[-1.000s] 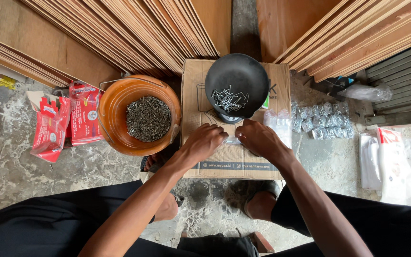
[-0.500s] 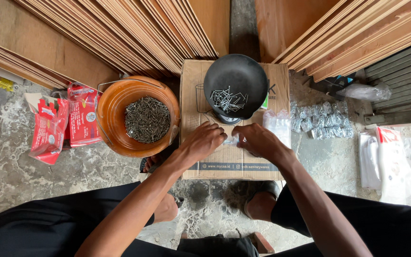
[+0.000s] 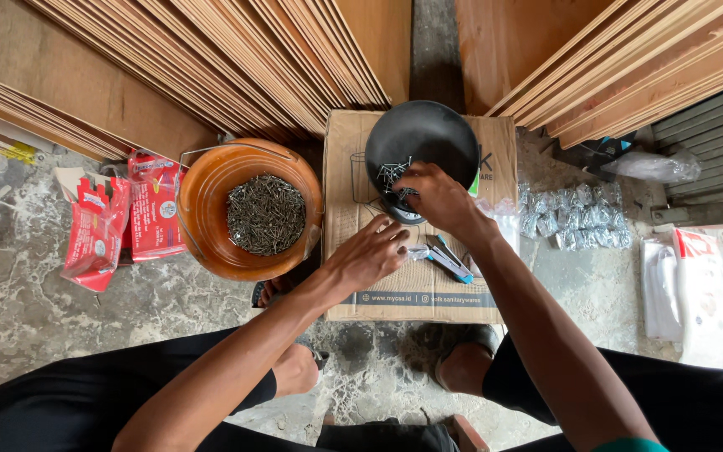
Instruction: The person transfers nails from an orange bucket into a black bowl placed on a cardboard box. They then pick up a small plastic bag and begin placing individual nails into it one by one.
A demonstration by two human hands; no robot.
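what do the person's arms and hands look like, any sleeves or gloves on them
Both arms are bare from the hands up as far as the frame shows. The left hand and right hand wear no gloves, and no rings, watch or bracelet are visible. A sliver of green fabric shows at the bottom edge by the right arm.

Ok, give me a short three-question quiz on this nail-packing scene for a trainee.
1. True or false: the right hand reaches into the black scale pan.
2. What fills the orange bucket?
A. sand
B. nails
C. water
3. What does the left hand rest on?

Key:
1. True; it is on the loose nails there.
2. B.
3. The cardboard box, beside a small clear bag.
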